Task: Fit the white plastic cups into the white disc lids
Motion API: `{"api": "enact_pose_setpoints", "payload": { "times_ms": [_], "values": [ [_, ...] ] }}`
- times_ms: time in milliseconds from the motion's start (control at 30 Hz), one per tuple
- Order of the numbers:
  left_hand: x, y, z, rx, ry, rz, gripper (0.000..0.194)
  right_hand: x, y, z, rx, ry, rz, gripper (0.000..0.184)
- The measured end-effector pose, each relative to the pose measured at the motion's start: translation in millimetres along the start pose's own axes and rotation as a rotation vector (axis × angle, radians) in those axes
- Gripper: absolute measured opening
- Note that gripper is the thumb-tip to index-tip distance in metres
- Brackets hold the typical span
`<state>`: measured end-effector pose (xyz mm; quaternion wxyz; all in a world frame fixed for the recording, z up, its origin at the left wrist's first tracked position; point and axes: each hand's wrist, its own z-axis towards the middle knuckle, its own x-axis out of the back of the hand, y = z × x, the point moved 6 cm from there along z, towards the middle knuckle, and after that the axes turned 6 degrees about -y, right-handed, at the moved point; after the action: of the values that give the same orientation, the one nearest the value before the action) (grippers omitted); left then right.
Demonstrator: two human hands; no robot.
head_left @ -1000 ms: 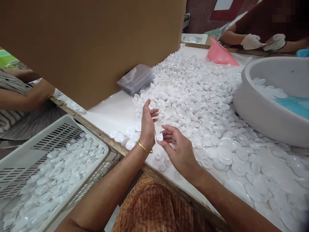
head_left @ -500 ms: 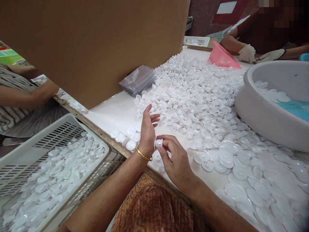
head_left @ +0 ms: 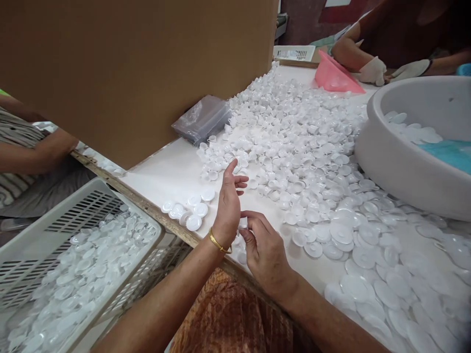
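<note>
Lying jumbled in a slotted crate [head_left: 90,191] at far left, small white pieces [head_left: 99,260] fill the view beside a co-worker's bent arm [head_left: 47,152]. Next along, a tall brown panel [head_left: 147,73] stands on the wood-edged white surface [head_left: 158,166], a loose group of discs [head_left: 194,222] near the edge and a plastic-wrapped packet [head_left: 202,117] at the panel's foot.

At center, a person's left hand [head_left: 227,211] is held edge-on, fingers outstretched and loosely apart. By the heel of that palm, the right hand [head_left: 268,252] pinches a small white part [head_left: 243,222] between thumb and fingers, half hidden from where I stand. It looks light, stiff and slick, apt to skid under a loose grip; its short wall seems the surest hold.

Beyond, a broad heap [head_left: 294,147] spreads back across the surface toward a tilted pink basin [head_left: 333,73] and a co-worker's gloved hands [head_left: 373,71]. Flatter discs [head_left: 342,233] lie nearer, and a big grey tub [head_left: 405,162] stands at far right.
</note>
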<state>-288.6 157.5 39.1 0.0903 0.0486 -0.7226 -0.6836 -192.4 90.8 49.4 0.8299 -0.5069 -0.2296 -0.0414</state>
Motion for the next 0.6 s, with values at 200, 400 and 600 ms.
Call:
{"api": "enact_pose_setpoints", "payload": {
  "times_ms": [200,400,600],
  "values": [
    [-10.7,6,-1,-0.013,-0.122,0.099,0.052,0,3,-2,-0.008,0.026,-0.009,0.019],
    [-6.8,0,2,0.040,-0.137,0.083,0.051,0,20,-7,-0.158,-0.008,0.032,0.014],
    [4.8,29,-22,-0.361,-0.378,0.365,0.035,8,64,-6,-0.554,-0.047,0.196,0.030]
  ]
}}
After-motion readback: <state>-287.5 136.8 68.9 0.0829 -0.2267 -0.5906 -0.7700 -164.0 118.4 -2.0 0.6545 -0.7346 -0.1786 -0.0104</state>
